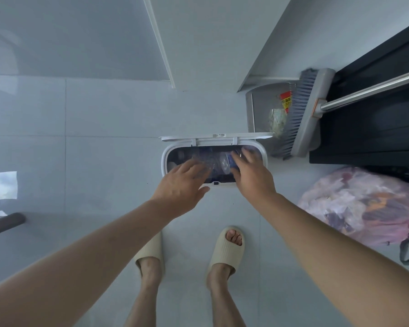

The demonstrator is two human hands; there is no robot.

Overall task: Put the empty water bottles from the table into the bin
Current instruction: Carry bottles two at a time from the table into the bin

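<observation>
Both hands reach into an open white bin [165, 159] on a pale tiled floor.

Clear plastic bottles [219, 161] lie in its mouth, probably light, thin-walled and slick, best held round the middle. Left hand [182, 184] and right hand [252, 174] spread over them; whether either grips is unclear.

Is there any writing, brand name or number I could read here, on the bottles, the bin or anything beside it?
None can be read.
Bottles in the white bin: blue label patches, blurred, no legible words.
Red and yellow wrapper in the grey dustpan: some printed characters, too small and blurred to make out.
Pink rubbish bag: no legible text.
Bin lid, broom: no text visible.
</observation>
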